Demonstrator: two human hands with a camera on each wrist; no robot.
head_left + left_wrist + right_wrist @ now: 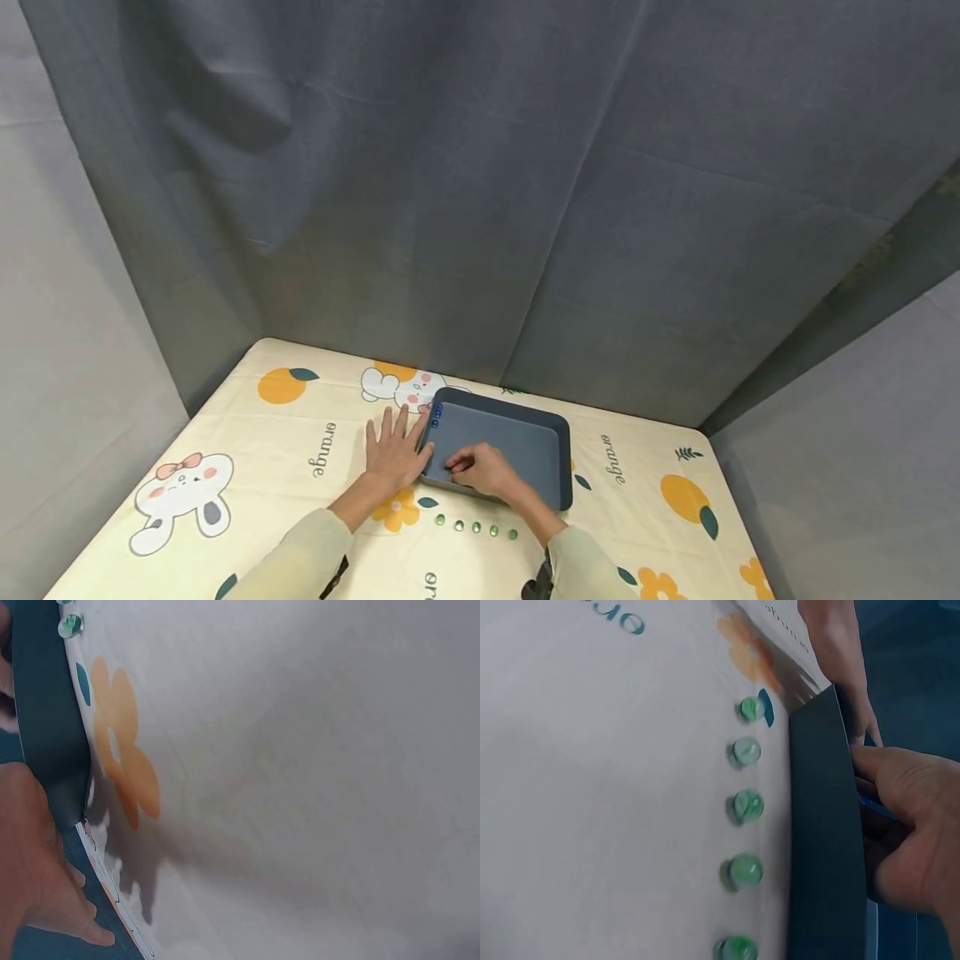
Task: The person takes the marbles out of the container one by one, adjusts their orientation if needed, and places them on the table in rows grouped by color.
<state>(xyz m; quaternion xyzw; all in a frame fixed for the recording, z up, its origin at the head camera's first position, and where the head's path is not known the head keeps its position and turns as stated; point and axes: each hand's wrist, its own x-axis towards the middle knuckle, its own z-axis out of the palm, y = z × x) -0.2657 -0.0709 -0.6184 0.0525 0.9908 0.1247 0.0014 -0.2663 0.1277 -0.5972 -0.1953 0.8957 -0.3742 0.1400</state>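
Note:
A dark grey rectangular tray (pixel 564 467) stands on the patterned cloth. My right hand (pixel 483 471) reaches over its near wall, with thumb and fingers curled together low inside. A sliver of a blue marble (pixel 867 802) shows between those fingers; most of it is hidden. Beside the tray's left wall my left hand (pixel 393 454) has its fingers spread, the thumb against the rim. A few blue marbles (pixel 436 417) lie in the tray's far left corner. Several green marbles (pixel 476 527) form a row on the cloth in front of the tray.
The cloth (pixel 285 475) has oranges, rabbits and flowers printed on it. Grey curtains (pixel 420 208) hang behind the table, with paler panels (pixel 67 275) at the sides.

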